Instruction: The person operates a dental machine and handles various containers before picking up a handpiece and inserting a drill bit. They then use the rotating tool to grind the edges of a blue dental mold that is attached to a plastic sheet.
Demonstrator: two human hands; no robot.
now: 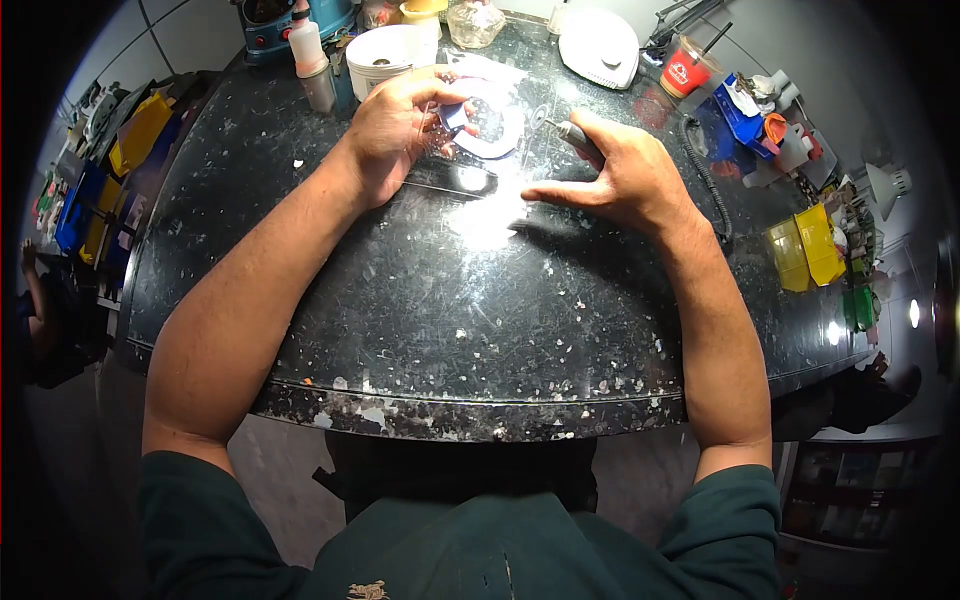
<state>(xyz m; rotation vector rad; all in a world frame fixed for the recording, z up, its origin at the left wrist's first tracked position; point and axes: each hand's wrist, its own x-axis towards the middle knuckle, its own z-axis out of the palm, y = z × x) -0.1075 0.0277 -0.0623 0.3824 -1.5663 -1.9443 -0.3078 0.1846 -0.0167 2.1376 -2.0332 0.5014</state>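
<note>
My left hand [403, 125] is closed on a clear flat sheet [440, 165], with its thumb and fingers at a small blue piece [453, 118]. A bright white ring [488, 122] shows just right of those fingers, partly washed out by glare. My right hand [620, 165] is wrapped round a grey rotary tool [580, 140], its thumb stretched out to the left. On the tool's tip is a small round disc [540, 117], near the right side of the clear sheet. Whether the disc touches the sheet cannot be made out.
A white tub [380, 62] and a bottle [306, 48] stand behind my left hand on the black table [470, 330]. A white domed device [600, 48], a red cup [686, 68], a coiled cable [708, 185] and a yellow bin [820, 245] lie beyond my right hand.
</note>
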